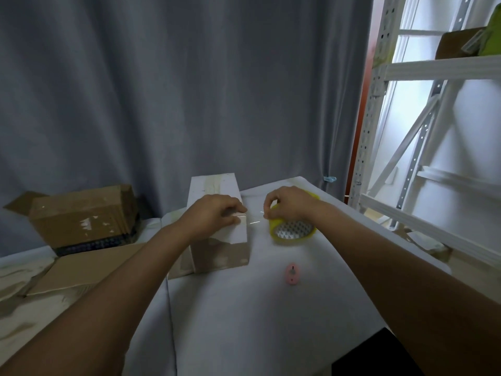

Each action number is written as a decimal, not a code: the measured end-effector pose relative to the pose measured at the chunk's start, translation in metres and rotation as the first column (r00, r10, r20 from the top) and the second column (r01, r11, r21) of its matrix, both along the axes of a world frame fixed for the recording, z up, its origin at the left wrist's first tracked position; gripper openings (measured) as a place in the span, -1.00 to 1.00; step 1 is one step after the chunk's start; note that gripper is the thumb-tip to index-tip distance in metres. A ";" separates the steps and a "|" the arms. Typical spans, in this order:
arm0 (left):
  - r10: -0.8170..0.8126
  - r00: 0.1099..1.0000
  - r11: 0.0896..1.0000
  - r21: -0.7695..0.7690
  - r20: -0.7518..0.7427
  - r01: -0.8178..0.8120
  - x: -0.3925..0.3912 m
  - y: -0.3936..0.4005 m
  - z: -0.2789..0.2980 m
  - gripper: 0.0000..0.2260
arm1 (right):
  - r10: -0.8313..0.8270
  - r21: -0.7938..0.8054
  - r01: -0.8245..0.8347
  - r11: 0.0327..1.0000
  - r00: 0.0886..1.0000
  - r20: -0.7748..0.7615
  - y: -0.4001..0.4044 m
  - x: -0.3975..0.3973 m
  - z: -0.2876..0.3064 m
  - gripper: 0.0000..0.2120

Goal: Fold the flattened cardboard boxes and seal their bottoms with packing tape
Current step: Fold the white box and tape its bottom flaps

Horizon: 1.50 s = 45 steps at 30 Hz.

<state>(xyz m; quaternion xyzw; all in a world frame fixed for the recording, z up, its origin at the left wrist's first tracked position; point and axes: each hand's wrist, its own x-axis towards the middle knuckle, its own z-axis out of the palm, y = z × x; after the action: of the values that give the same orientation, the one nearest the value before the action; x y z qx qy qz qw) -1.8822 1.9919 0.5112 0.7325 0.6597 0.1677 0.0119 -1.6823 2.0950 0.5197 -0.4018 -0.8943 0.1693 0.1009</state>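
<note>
Here the cardboard box (217, 229) stands folded on a table (244, 321) draped in white cloth, toward the table's far left corner, its long side running away from the camera. A strip of tape runs lengthwise along its upper face. The left hand (214, 213) rests on the near end of that face, fingers curled over the top edge and pressing at the corner. Just beside the box, to its right and near the table's far edge, the right hand (287, 203) holds the yellow roll of packing tape (292, 229), with thumb and forefinger pinched together at the roll's left side. A thin clear stretch of tape (254, 219) catches the light between the roll and the box corner (it is faint, so exactly where it ends cannot be told).

A small pink cutter (291, 274) lies on the cloth, nearer the camera than the roll and well apart from both hands.

Off the table's left edge, on a lower surface, sit an open brown carton (81, 215) with torn patches on its side and some flat cardboard sheets (81, 270). A grey curtain (162, 90) hangs behind, and white metal shelving (433, 131) rises at the right.
</note>
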 end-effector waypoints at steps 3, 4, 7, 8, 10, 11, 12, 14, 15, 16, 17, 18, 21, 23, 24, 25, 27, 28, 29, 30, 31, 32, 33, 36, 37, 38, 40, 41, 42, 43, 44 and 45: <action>0.007 1.000 1.000 -0.004 0.014 -0.007 -0.001 -0.002 0.000 -0.75 | -0.003 0.144 0.002 0.990 1.000 0.008 -0.005 -0.006 -0.001 -0.96; 0.008 1.000 1.000 -0.003 0.014 -0.008 -0.001 -0.002 0.000 -0.75 | -0.007 0.182 0.005 0.983 1.000 0.008 -0.006 -0.007 0.000 -0.94; 0.015 1.000 1.000 -0.005 -0.007 -0.015 0.000 -0.004 0.000 -0.74 | -0.020 0.366 -0.004 0.930 0.998 0.060 -0.007 0.003 0.005 -0.87; 0.017 1.000 1.000 0.000 0.002 -0.017 -0.002 -0.006 0.001 -0.75 | -0.037 0.415 -0.009 0.910 0.994 0.101 -0.005 0.013 0.006 -0.84; 0.020 0.999 1.000 0.013 0.026 -0.021 -0.005 -0.010 0.002 -0.74 | -0.095 0.384 0.041 0.922 0.988 0.121 0.000 0.039 0.004 -0.82; 0.021 0.999 1.000 0.009 0.029 -0.022 -0.004 -0.010 0.002 -0.74 | -0.120 0.327 0.082 0.941 0.988 0.100 0.001 0.049 0.001 -0.82; 0.026 0.999 1.000 -0.003 0.025 -0.026 -0.002 -0.009 0.003 -0.74 | -0.130 0.265 0.110 0.958 0.990 0.059 0.000 0.056 -0.004 -0.84; 0.038 0.999 0.999 -0.035 0.001 -0.038 0.005 -0.007 0.005 -0.74 | -0.101 0.137 0.116 0.984 0.989 -0.109 -0.004 0.055 -0.014 -0.94; 0.041 0.999 0.999 -0.029 -0.006 -0.041 0.010 -0.008 0.006 -0.74 | -0.080 0.082 0.097 0.992 0.977 -0.196 -0.007 0.051 -0.017 -0.97; 0.037 0.999 0.999 0.021 0.004 -0.037 0.017 -0.010 0.007 -0.74 | -0.064 0.043 0.077 0.996 0.964 -0.259 -0.012 0.046 -0.019 -0.96; 0.030 0.998 0.994 0.104 0.051 -0.035 0.024 -0.014 0.007 -0.75 | -0.051 0.014 0.057 0.998 0.953 -0.299 -0.015 0.043 -0.022 -0.96; 0.033 0.988 0.980 0.192 0.150 -0.062 0.032 -0.022 0.005 -0.79 | -0.040 0.001 0.042 0.999 0.945 -0.324 -0.020 0.041 -0.023 -0.97; 0.155 0.792 0.963 0.087 0.591 -0.254 0.061 -0.045 -0.009 -0.86 | 0.017 -0.016 -0.024 1.000 0.937 -0.349 -0.032 0.035 -0.029 -0.97; 0.271 0.612 0.959 -0.157 0.742 -0.235 0.069 -0.053 -0.029 -0.73 | 0.082 -0.009 -0.089 0.996 0.947 -0.311 -0.045 0.030 -0.033 -0.97; 0.303 0.535 0.953 -0.240 0.789 -0.185 0.072 -0.058 -0.037 -0.70 | 0.112 -0.012 -0.120 0.993 0.952 -0.285 -0.051 0.028 -0.035 -0.97; 0.323 0.470 0.946 -0.292 0.822 -0.139 0.073 -0.063 -0.045 -0.71 | 0.137 -0.018 -0.147 0.989 0.956 -0.260 -0.057 0.026 -0.037 -0.96; 0.341 0.372 0.939 -0.332 0.863 -0.090 0.074 -0.075 -0.054 -0.80 | 0.177 -0.023 -0.185 0.983 0.966 -0.188 -0.069 0.024 -0.038 -0.95; 0.352 0.329 0.935 -0.347 0.876 -0.076 0.074 -0.081 -0.058 -0.86 | 0.201 -0.026 -0.206 0.978 0.970 -0.138 -0.075 0.023 -0.039 -0.94; 0.364 0.302 0.930 -0.363 0.881 -0.062 0.074 -0.086 -0.060 -0.90 | 0.228 -0.035 -0.232 0.972 0.970 -0.086 -0.080 0.022 -0.039 -0.94; 0.376 0.301 0.925 -0.376 0.876 -0.059 0.073 -0.092 -0.064 -0.91 | 0.253 -0.053 -0.254 0.966 0.967 -0.037 -0.084 0.021 -0.039 -0.94; 0.389 0.306 0.919 -0.388 0.869 -0.065 0.071 -0.098 -0.067 -0.90 | 0.276 -0.073 -0.275 0.959 0.961 0.009 -0.089 0.020 -0.039 -0.93; 0.408 0.303 0.911 -0.404 0.861 -0.077 0.068 -0.104 -0.070 -0.89 | 0.293 -0.087 -0.288 0.954 0.955 0.054 -0.093 0.017 -0.041 -0.92; 0.436 0.271 0.898 -0.432 0.858 -0.079 0.065 -0.109 -0.073 -0.87 | 0.300 -0.090 -0.292 0.952 0.950 0.090 -0.096 0.015 -0.044 -0.91; 0.513 0.128 0.856 -0.517 0.849 -0.005 0.059 -0.122 -0.081 -0.68 | 0.285 -0.061 -0.280 0.958 0.949 0.134 -0.106 0.005 -0.053 -0.96; 0.522 0.119 0.849 -0.528 0.844 0.022 0.060 -0.124 -0.083 -0.67 | 0.289 -0.049 -0.285 0.957 0.949 0.125 -0.108 0.003 -0.055 -0.98; 0.518 0.107 0.851 -0.524 0.849 0.041 0.062 -0.125 -0.084 -0.69 | 0.293 -0.043 -0.289 0.956 0.949 0.117 -0.109 0.000 -0.056 -0.98; 0.491 0.057 0.869 -0.493 0.869 0.040 0.067 -0.125 -0.087 -0.76 | 0.293 -0.048 -0.290 0.956 0.949 0.116 -0.110 -0.003 -0.056 -0.98; 0.477 0.035 0.878 -0.478 0.878 0.027 0.068 -0.125 -0.088 -0.79 | 0.290 -0.052 -0.286 0.957 0.949 0.122 -0.110 -0.004 -0.056 -0.98; 0.471 0.016 0.882 -0.472 0.882 0.016 0.069 -0.124 -0.090 -0.82 | 0.287 -0.054 -0.282 0.958 0.949 0.131 -0.111 -0.005 -0.056 -0.96; 0.468 -0.003 0.884 -0.468 0.884 0.014 0.069 -0.124 -0.091 -0.83 | 0.283 -0.051 -0.279 0.959 0.949 0.142 -0.111 -0.006 -0.057 -0.93; 0.468 -0.021 0.884 -0.468 0.883 0.019 0.068 -0.124 -0.092 -0.84 | 0.279 -0.046 -0.275 0.960 0.947 0.158 -0.111 -0.007 -0.057 -0.91; 0.471 -0.037 0.882 -0.470 0.881 0.029 0.068 -0.124 -0.092 -0.83 | 0.276 -0.046 -0.273 0.961 0.944 0.178 -0.112 -0.008 -0.057 -0.88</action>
<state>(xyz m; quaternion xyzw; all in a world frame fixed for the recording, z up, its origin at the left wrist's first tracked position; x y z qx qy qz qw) -1.8145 1.8683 0.4187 0.2628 0.5847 0.5103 0.5733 -1.6906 1.9830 0.4632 -0.2882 -0.9452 0.1533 -0.0103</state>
